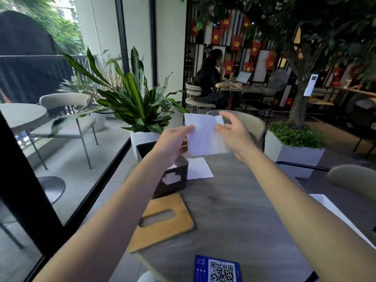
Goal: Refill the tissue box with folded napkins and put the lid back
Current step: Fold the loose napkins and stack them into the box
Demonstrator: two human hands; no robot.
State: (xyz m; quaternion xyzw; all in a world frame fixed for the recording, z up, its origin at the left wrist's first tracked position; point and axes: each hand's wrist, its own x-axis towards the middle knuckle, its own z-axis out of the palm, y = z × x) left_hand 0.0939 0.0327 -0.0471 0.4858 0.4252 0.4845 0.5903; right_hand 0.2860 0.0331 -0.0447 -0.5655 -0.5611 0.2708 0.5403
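Note:
A white napkin (pixel 205 137) is held up in the air above the far end of the grey table (pixel 244 210). My left hand (pixel 173 142) pinches its left edge and my right hand (pixel 234 135) pinches its right edge. Below my left hand stands the black tissue box (pixel 173 180) with its top open; a white emblem marks its side. Its wooden lid (pixel 162 220), with an oval slot, lies flat on the table in front of the box. A second white napkin (pixel 199 168) lies on the table just right of the box.
A blue QR-code card (pixel 218 269) lies at the near table edge. A white flat object (pixel 341 216) sits at the right edge. A potted plant (pixel 134 102) stands beyond the box beside a glass wall. A chair back (pixel 252 123) faces me; a person sits at a far table.

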